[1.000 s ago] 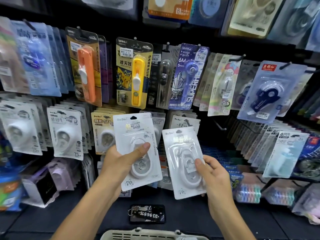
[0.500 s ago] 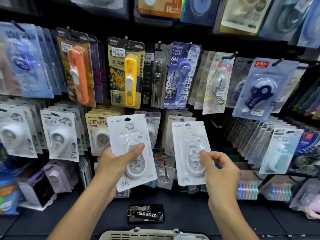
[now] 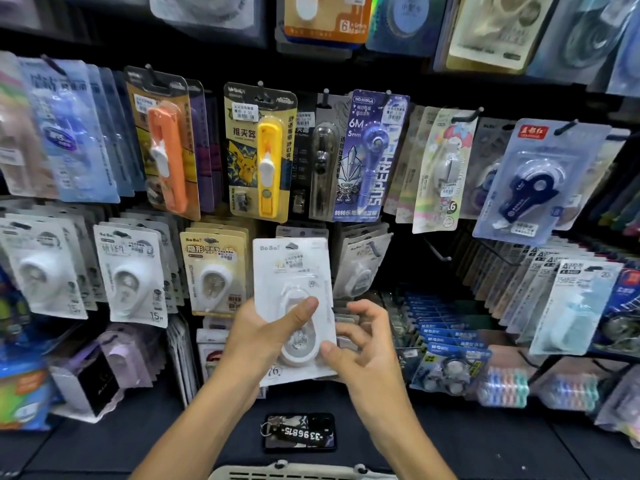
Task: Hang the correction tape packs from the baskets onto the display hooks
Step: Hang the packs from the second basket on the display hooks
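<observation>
Gripping "BoBo" pack, left hand.

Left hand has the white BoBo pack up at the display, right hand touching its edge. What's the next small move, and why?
Probably lift the white BoBo correction tape blister pack so its top hang hole meets a hook. The left hand grips it by the blister while the right hand steadies its lower edge; it looks held in front of the row, not hung.
</observation>
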